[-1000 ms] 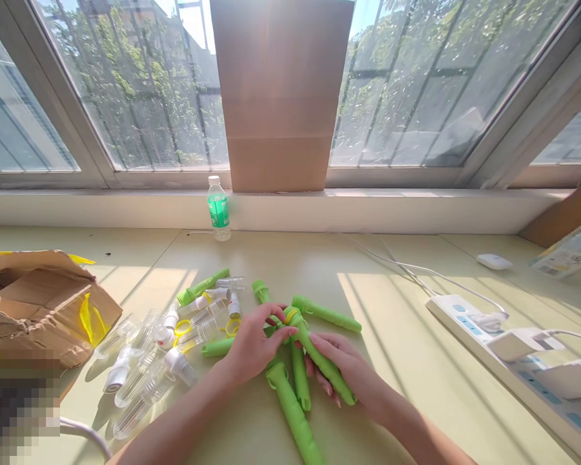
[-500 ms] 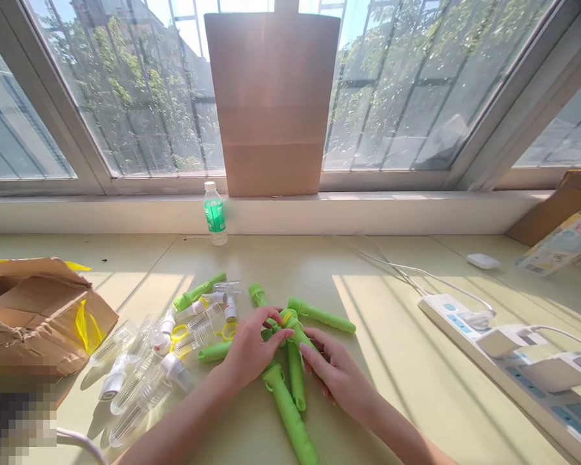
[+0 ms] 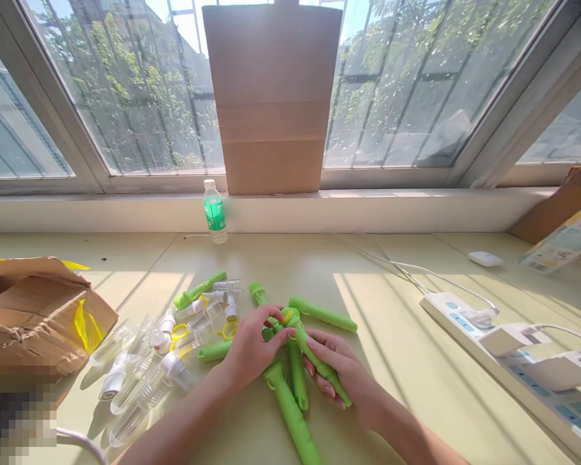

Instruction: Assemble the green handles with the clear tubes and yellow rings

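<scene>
Counter [image 3: 407,381]: clear tubes [image 3: 148,381] heaped left, loose green tubes [image 3: 290,413] centre. Right hand [image 3: 343,369]: fingers wrapped round held green tube [image 3: 320,367], tilted above the others. Left hand [image 3: 255,341]: thumb and fingertips pinching its upper end, at yellow ring [image 3: 288,315]. Step, judged: adjusting ring on collar. Next move probably calls for steady right grip, fine left pressure.

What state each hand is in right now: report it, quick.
Left hand: fingers curled at the yellow piece on one green tube; whether it grips cannot be told.
Right hand: closed around that same green tube.
</scene>
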`<move>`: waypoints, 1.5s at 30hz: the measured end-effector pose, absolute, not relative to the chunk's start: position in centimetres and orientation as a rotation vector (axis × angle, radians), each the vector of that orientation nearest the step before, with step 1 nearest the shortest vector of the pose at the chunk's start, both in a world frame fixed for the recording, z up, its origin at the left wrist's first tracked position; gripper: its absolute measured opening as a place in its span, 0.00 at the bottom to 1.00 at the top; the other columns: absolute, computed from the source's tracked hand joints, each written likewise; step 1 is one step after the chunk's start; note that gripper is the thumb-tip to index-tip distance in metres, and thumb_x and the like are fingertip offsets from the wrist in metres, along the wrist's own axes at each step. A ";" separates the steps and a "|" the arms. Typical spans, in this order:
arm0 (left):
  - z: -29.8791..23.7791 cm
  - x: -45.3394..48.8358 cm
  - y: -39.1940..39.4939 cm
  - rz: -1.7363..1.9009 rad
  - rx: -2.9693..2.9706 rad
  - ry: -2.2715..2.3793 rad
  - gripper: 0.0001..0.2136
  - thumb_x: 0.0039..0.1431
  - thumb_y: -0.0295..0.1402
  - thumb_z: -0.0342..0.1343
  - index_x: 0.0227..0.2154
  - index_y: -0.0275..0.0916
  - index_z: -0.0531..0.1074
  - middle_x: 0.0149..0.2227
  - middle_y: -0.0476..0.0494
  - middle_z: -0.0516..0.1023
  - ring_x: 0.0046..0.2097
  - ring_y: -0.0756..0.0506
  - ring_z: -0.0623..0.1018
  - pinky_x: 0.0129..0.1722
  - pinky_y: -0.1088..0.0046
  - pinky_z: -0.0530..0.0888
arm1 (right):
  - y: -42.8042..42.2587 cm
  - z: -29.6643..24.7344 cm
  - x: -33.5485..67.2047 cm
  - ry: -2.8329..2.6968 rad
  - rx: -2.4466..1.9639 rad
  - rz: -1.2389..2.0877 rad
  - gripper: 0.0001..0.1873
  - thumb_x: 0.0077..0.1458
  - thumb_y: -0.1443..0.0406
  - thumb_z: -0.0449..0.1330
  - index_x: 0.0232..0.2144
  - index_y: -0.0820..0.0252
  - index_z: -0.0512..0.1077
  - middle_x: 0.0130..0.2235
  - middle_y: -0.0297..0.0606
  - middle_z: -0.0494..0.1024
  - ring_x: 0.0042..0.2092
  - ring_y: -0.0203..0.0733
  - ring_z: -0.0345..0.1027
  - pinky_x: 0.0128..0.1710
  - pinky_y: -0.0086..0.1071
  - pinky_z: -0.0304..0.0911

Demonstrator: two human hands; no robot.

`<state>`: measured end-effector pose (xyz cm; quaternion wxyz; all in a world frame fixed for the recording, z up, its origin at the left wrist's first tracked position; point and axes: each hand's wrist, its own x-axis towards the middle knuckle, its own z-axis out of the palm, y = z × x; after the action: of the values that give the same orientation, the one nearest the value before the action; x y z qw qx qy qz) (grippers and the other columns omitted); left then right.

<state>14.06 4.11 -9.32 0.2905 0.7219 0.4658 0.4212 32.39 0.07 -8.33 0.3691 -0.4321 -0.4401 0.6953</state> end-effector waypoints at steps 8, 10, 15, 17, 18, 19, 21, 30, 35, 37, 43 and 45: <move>-9.4 13.9 4.1 1.108 1.934 1.260 0.08 0.55 0.38 0.62 0.34 0.43 0.71 0.45 0.47 0.81 0.36 0.46 0.80 0.41 0.66 0.77 | 0.0 -8.2 32.6 -0.977 -1.080 1.892 0.14 0.61 0.54 0.57 0.32 0.59 0.68 0.26 0.28 0.68 0.16 0.22 0.52 0.11 0.16 0.43; -9.3 13.9 4.1 1.094 1.930 1.284 0.10 0.53 0.39 0.64 0.34 0.43 0.71 0.45 0.47 0.81 0.37 0.45 0.80 0.41 0.65 0.77 | 0.1 -8.3 32.7 -0.917 -1.090 1.930 0.13 0.61 0.55 0.58 0.32 0.59 0.68 0.26 0.28 0.68 0.16 0.22 0.51 0.11 0.16 0.42; -9.1 13.9 4.1 1.090 1.918 1.286 0.16 0.44 0.39 0.70 0.33 0.43 0.71 0.43 0.49 0.82 0.37 0.44 0.80 0.42 0.64 0.77 | 0.3 -8.8 32.9 -0.766 -1.037 2.024 0.12 0.58 0.57 0.60 0.31 0.59 0.68 0.25 0.28 0.68 0.16 0.22 0.49 0.10 0.17 0.41; -9.1 13.9 4.1 1.088 1.917 1.270 0.15 0.44 0.36 0.71 0.33 0.43 0.71 0.44 0.49 0.82 0.37 0.45 0.80 0.43 0.65 0.76 | 0.2 -8.9 32.9 -0.768 -1.035 2.019 0.12 0.57 0.56 0.60 0.30 0.59 0.68 0.24 0.28 0.68 0.15 0.22 0.49 0.10 0.17 0.41; -9.2 13.9 4.1 1.087 1.917 1.263 0.15 0.44 0.35 0.71 0.33 0.43 0.71 0.44 0.49 0.82 0.38 0.45 0.80 0.43 0.65 0.76 | 0.2 -8.8 32.9 -0.790 -1.043 2.007 0.13 0.57 0.56 0.59 0.30 0.59 0.68 0.24 0.28 0.68 0.15 0.23 0.49 0.10 0.17 0.41; -9.2 13.9 4.1 1.089 1.917 1.259 0.14 0.45 0.34 0.70 0.32 0.43 0.72 0.45 0.49 0.82 0.38 0.45 0.80 0.44 0.65 0.76 | 0.1 -8.7 32.8 -0.832 -1.055 1.990 0.13 0.58 0.56 0.59 0.31 0.59 0.68 0.24 0.28 0.68 0.15 0.23 0.49 0.10 0.17 0.41; -9.4 13.9 4.1 1.097 1.913 1.258 0.12 0.47 0.33 0.69 0.32 0.43 0.71 0.46 0.49 0.82 0.38 0.45 0.80 0.44 0.65 0.76 | -0.1 -8.4 32.7 -0.947 -1.083 1.932 0.12 0.59 0.55 0.59 0.35 0.59 0.68 0.26 0.28 0.69 0.16 0.23 0.50 0.10 0.17 0.42; -9.9 13.9 4.1 1.149 1.967 1.227 0.11 0.50 0.30 0.68 0.34 0.42 0.71 0.46 0.49 0.81 0.41 0.45 0.80 0.44 0.67 0.76 | -0.2 -8.8 32.0 -1.433 -1.331 1.340 0.15 0.59 0.52 0.59 0.39 0.57 0.70 0.33 0.32 0.72 0.21 0.29 0.60 0.16 0.24 0.56; -10.0 14.0 4.2 1.144 1.974 1.243 0.11 0.50 0.31 0.68 0.34 0.42 0.71 0.46 0.49 0.81 0.41 0.46 0.79 0.43 0.67 0.76 | -0.2 -9.2 32.2 -1.443 -1.281 1.361 0.18 0.60 0.50 0.57 0.40 0.58 0.72 0.28 0.31 0.69 0.21 0.31 0.59 0.18 0.27 0.54; -9.9 14.0 4.2 1.148 1.979 1.250 0.11 0.50 0.32 0.68 0.33 0.42 0.71 0.45 0.50 0.81 0.40 0.46 0.79 0.43 0.67 0.76 | -0.2 -9.2 32.4 -1.422 -1.244 1.429 0.20 0.61 0.49 0.56 0.42 0.58 0.72 0.29 0.31 0.69 0.22 0.31 0.60 0.20 0.27 0.54; -9.9 14.0 4.1 1.170 2.026 1.224 0.09 0.53 0.31 0.66 0.33 0.43 0.71 0.46 0.51 0.81 0.40 0.47 0.79 0.42 0.68 0.76 | 0.0 -8.9 32.6 -1.379 -1.157 1.550 0.21 0.62 0.49 0.54 0.41 0.60 0.73 0.29 0.31 0.68 0.22 0.30 0.59 0.20 0.27 0.53; -9.9 13.9 4.1 1.173 2.036 1.215 0.08 0.53 0.30 0.65 0.33 0.43 0.71 0.46 0.51 0.81 0.40 0.47 0.79 0.42 0.69 0.76 | 0.0 -8.8 32.7 -1.353 -1.138 1.573 0.20 0.62 0.49 0.55 0.38 0.60 0.74 0.27 0.31 0.68 0.22 0.30 0.58 0.19 0.26 0.52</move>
<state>13.94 4.14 -9.92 0.2456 0.7459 0.4454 0.4300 32.68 0.04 -8.82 0.3779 -0.4453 -0.5293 0.6154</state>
